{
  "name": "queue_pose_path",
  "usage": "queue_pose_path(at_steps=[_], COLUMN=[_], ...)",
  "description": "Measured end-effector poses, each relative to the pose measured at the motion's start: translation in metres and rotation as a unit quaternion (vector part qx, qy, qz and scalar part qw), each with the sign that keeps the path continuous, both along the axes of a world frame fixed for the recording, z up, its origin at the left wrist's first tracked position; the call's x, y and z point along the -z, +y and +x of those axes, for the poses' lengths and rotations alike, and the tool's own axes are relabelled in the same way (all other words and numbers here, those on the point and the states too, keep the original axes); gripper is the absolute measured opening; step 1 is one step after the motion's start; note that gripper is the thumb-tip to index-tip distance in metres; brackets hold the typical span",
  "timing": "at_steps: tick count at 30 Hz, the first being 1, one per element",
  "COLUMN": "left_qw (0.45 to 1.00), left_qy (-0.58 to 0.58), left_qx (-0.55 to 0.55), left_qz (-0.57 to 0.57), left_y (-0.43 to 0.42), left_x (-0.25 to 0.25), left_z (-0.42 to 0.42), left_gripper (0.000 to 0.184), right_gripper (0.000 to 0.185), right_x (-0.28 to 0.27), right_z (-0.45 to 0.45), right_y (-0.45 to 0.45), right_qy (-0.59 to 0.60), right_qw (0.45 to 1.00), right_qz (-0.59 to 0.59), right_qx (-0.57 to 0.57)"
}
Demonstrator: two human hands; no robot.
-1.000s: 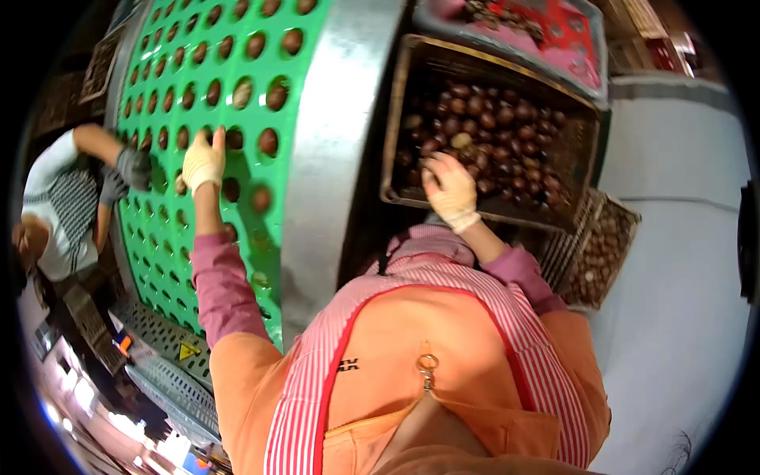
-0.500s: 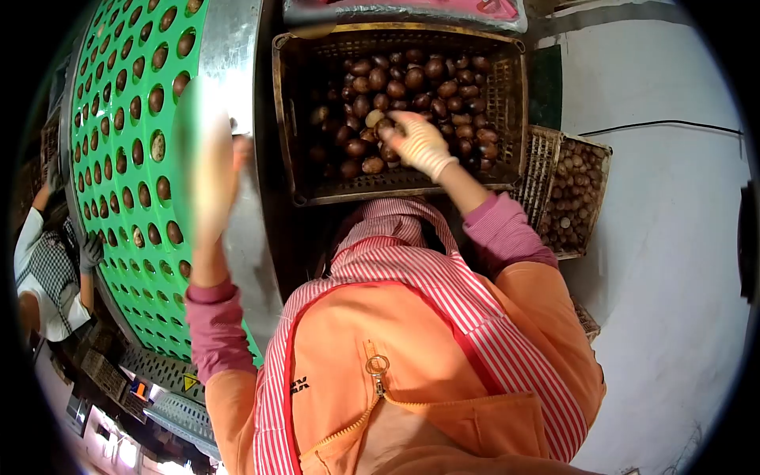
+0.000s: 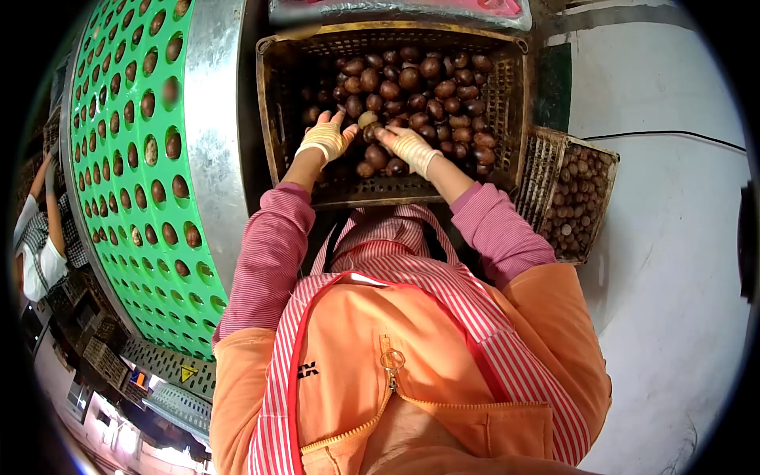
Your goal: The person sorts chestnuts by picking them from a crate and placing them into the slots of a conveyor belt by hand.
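A brown plastic crate holds many round, glossy dark-brown fruits, with one paler yellowish fruit among them. My left hand, in a cream glove, is inside the crate at its left part, fingers apart near the fruits. To the right, my right hand, gloved too, reaches over the fruits with its fingertips at a dark fruit close to the pale one; whether it grips that fruit is unclear. Beyond a metal edge at the left, a green perforated belt carries similar fruits in its oval holes.
A second crate of smaller brown pieces stands at the right. Behind the main crate is a plastic-lined tray. At the far left, a co-worker's arm reaches by the belt. A cable crosses the pale surface at right.
My left hand has moved from the belt, across the metal edge, into the crate. My right hand stays among the fruits. The view has turned toward the crate.
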State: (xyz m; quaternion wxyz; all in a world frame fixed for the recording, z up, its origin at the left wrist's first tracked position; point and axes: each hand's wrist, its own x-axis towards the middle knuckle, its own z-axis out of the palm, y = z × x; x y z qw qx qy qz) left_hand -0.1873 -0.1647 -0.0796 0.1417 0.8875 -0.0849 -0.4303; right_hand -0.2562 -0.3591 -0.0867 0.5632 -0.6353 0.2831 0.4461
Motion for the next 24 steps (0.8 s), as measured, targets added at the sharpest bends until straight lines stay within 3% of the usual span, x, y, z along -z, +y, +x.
queue_pose_path(at_steps=[1,3,5,9,11,14,18,24], left_qw=[1.0,0.987,0.986,0.975,0.977,0.983,0.966,0.953], left_qy=[0.012,0.058,0.059,0.059,0.074,0.063,0.032,0.053], left_qx=[0.003,-0.038,-0.051,-0.077,-0.069,-0.039,-0.156,-0.199], left_qz=[-0.017,-0.143,-0.149,-0.203,-0.185,-0.168,-0.204,-0.222], left_y=[0.003,0.015,0.017,0.019,0.011,0.009,0.006,0.006], left_x=[0.005,0.033,0.043,0.045,0.009,-0.003,-0.001,0.007], left_z=[0.003,0.006,0.0,-0.01,-0.01,-0.023,-0.042,-0.035], left_gripper=[0.066,0.065,0.069,0.092,0.113,0.132,0.129,0.122], right_gripper=[0.075,0.078,0.078,0.077,0.076,0.067,0.068,0.071], right_x=[0.001,-0.011,-0.009,-0.014,-0.001,0.01,0.012,-0.015], right_z=[-0.002,0.003,0.009,0.017,0.02,0.019,0.017,0.02], right_y=[0.009,0.003,0.005,0.015,0.012,0.017,0.02,0.019], right_qy=[-0.007,0.086,0.101,0.15,0.174,0.147,0.142,0.146], right_qw=[0.999,0.987,0.983,0.966,0.951,0.932,0.922,0.907], right_qz=[-0.045,0.062,0.088,0.123,0.172,0.206,0.234,0.26], right_qx=[0.004,0.123,0.128,0.174,0.189,0.258,0.275,0.299])
